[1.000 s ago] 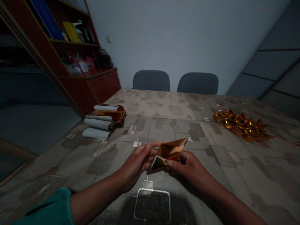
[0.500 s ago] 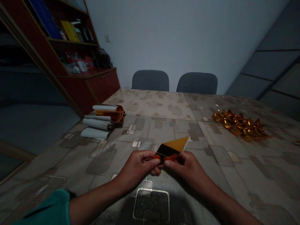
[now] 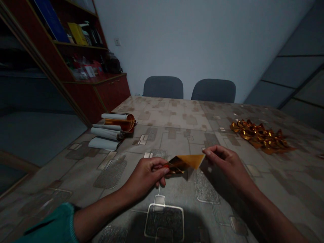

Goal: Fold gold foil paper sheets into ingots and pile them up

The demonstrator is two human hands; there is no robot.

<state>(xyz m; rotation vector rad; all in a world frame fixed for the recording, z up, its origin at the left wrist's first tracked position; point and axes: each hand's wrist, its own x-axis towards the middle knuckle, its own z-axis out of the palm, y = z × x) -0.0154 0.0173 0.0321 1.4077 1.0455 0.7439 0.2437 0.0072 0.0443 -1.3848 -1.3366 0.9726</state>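
Note:
My left hand point(image 3: 145, 175) pinches the left end of a folded triangle of gold foil paper point(image 3: 188, 161), whose darker mirrored face shows near my fingers. My right hand point(image 3: 227, 162) has come off the foil and hangs just right of its tip, holding nothing, with fingers apart. A heap of folded gold foil pieces point(image 3: 260, 136) lies on the patterned tabletop point(image 3: 177, 143) at the far right. Rolled sheets of paper and gold foil point(image 3: 111, 130) lie at the left.
Behind the table's far edge stand two dark grey chairs point(image 3: 163, 87) point(image 3: 214, 90). A dark red cabinet with shelves point(image 3: 96, 91) holding books and assorted items stands at the back left. A small foil scrap point(image 3: 321, 156) lies at the right edge.
My right hand has let go of the foil and moved right and away. The foil now hangs from my left hand alone, lying flatter, and its gold face shows more to the right.

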